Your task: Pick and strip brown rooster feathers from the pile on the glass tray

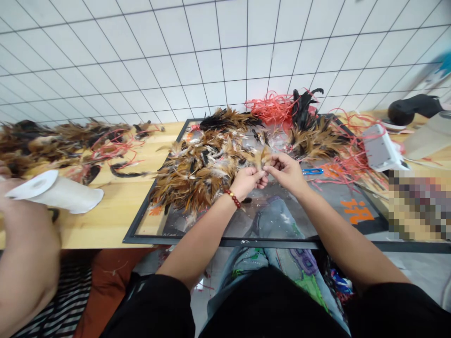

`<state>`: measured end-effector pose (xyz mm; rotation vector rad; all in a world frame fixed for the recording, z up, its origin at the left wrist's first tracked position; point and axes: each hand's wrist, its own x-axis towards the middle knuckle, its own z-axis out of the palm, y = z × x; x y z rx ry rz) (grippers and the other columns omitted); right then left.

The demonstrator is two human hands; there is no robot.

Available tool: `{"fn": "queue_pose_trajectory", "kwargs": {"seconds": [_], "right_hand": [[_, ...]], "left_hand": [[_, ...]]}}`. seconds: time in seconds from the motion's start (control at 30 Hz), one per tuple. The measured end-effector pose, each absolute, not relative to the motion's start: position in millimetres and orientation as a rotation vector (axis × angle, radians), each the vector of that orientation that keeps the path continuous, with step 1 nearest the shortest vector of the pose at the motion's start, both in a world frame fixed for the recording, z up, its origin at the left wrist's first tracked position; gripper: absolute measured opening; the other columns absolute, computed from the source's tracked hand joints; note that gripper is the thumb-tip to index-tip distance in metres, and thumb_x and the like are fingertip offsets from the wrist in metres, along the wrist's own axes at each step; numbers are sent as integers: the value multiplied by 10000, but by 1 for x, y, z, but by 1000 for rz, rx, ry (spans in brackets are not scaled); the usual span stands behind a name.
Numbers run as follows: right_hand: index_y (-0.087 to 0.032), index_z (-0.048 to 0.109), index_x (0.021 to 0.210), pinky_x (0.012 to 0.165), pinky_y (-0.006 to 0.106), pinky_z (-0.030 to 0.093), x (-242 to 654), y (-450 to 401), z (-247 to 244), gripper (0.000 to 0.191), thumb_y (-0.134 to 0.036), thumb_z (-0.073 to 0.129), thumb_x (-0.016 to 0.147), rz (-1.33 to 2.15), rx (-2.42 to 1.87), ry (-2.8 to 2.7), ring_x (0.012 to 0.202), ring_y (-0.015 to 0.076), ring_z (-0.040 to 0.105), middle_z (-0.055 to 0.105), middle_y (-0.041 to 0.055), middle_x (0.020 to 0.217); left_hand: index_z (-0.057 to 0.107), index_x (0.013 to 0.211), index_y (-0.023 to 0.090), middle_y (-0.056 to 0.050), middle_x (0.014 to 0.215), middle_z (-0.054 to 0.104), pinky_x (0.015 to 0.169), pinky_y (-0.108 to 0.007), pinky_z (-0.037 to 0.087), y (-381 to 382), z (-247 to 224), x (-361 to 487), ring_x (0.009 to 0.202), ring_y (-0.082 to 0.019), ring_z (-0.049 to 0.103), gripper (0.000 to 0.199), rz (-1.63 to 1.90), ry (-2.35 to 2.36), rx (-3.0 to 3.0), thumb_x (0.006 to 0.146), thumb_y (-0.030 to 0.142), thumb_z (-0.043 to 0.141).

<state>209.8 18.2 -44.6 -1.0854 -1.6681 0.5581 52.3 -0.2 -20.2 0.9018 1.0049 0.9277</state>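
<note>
My left hand [249,182] and my right hand [286,172] meet over the framed clear panel [225,230], fingers pinched together. Between them stands a small tan feather bunch [260,158], its lower ends hidden by my fingertips. A large heap of brown feathers [197,178] spreads left of my left hand. Just right of my right hand lies a blue utility knife [312,172]. Beyond it are more golden-brown feathers [317,141] and upright black feathers [303,108].
Tangled red strips [273,110] lie at the back by the tiled wall. A white box-like object [382,148] stands at right, near a pale roll [428,136]. On the left, another person's arm [28,249] reaches beside a white spool [58,191]; more feathers [52,143] lie behind.
</note>
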Motion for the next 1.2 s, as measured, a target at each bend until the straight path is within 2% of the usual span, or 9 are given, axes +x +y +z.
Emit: {"fn": "queue_pose_trajectory", "kwargs": {"seconds": [0.1, 0.17, 0.3, 0.47, 0.63, 0.77, 0.9, 1.03, 1.2], "right_hand": [[-181, 696, 997, 641, 296, 439, 216, 22, -48, 236, -329, 658, 817, 450, -1182, -1702, 634, 143, 522, 613, 13, 775], [-183, 716, 1007, 715, 323, 442, 220, 20, -47, 209, -242, 572, 867, 249, -1245, -1858, 736, 180, 574, 659, 58, 858], [-216, 733, 1068, 776, 358, 385, 218, 11, -40, 348, -104, 456, 890, -124, -1328, -2317, 920, 237, 583, 688, 104, 1032], [-183, 728, 944, 731, 363, 334, 209, 7, -33, 227, -182, 503, 914, -249, -1434, -2584, 902, 254, 558, 674, 121, 988], [-143, 665, 957, 770, 343, 380, 217, 11, -32, 203, -189, 471, 920, -127, -1546, -2254, 893, 241, 571, 654, 130, 967], [-170, 654, 938, 767, 358, 371, 223, 10, -30, 202, -229, 462, 926, -262, -1513, -2132, 951, 267, 566, 655, 129, 996], [-173, 656, 930, 734, 350, 346, 222, 9, -31, 210, -226, 453, 924, -326, -1461, -2108, 893, 248, 554, 651, 115, 934], [-184, 672, 939, 730, 363, 294, 223, 7, -30, 250, -271, 439, 957, -541, -1438, -2152, 894, 250, 521, 644, 111, 947], [-183, 677, 948, 740, 373, 269, 221, 4, -24, 281, -277, 414, 977, -649, -1394, -2204, 865, 237, 501, 646, 104, 947]], "left_hand": [[620, 730, 103, 13, 556, 598, 522, -203, 447, 3, -18, 50, 462, -69, 552, 174, 1097, 1015, 858, 898, 128, 583], [610, 773, 120, 32, 571, 582, 520, -189, 426, 7, -16, 47, 468, -55, 535, 147, 1262, 1021, 753, 911, 156, 574], [568, 798, 139, 57, 571, 552, 511, -171, 385, 12, -14, 42, 463, -37, 494, 131, 1425, 1058, 551, 920, 184, 573], [572, 793, 131, 44, 575, 560, 509, -173, 385, 12, -14, 42, 474, -41, 504, 131, 1437, 1034, 516, 917, 172, 573], [594, 785, 119, 14, 602, 602, 545, -186, 434, 9, -17, 45, 516, -55, 551, 128, 1362, 1011, 592, 905, 165, 587], [628, 780, 100, -63, 799, 710, 633, -216, 494, 8, -21, 46, 635, -77, 633, 138, 1260, 1013, 660, 901, 118, 564], [642, 797, 99, -107, 987, 740, 692, -241, 516, 7, -21, 45, 699, -90, 662, 90, 1236, 990, 676, 876, 121, 604], [628, 778, 105, -97, 882, 746, 688, -247, 523, 6, -18, 45, 671, -104, 675, 128, 1179, 1033, 706, 893, 135, 583], [617, 769, 105, -66, 706, 706, 569, -234, 503, 4, -15, 48, 558, -114, 659, 158, 1057, 1113, 762, 909, 129, 550]]}}
